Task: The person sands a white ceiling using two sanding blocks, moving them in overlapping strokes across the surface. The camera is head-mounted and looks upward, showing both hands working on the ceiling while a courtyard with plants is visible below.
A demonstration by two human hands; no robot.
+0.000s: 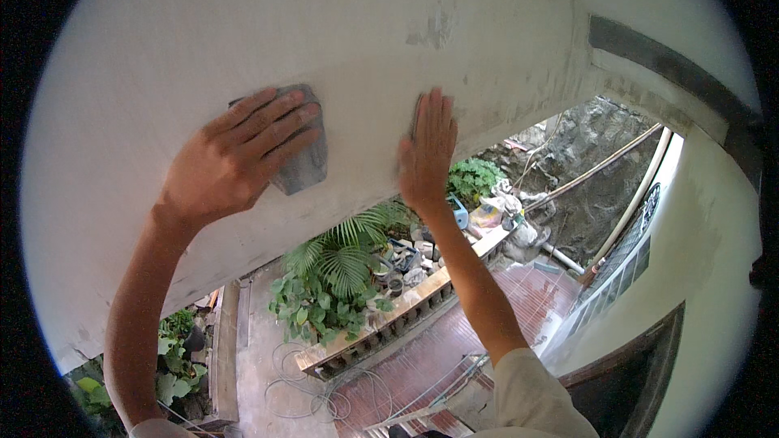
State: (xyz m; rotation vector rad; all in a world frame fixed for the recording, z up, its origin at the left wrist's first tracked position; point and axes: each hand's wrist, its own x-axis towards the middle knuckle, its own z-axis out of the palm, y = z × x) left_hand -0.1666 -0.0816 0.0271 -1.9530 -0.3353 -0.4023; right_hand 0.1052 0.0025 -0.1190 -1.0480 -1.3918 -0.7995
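Observation:
My left hand [235, 158] presses a grey sheet of sandpaper [307, 164] flat against a white plastered wall face [203, 40], fingers spread over it. My right hand [428, 150] lies flat on the same surface a little to the right, fingers together and pointing up, holding nothing. Both forearms reach up from the lower edge. Grey rough patches [438, 28] mark the plaster above the right hand.
Far below the wall's lower edge lie green potted plants [333, 276], a low brick parapet [389, 320], a red tiled floor [454, 341], coiled cables [300, 373] and rubble. A white wall with a window grille [617, 276] stands at the right.

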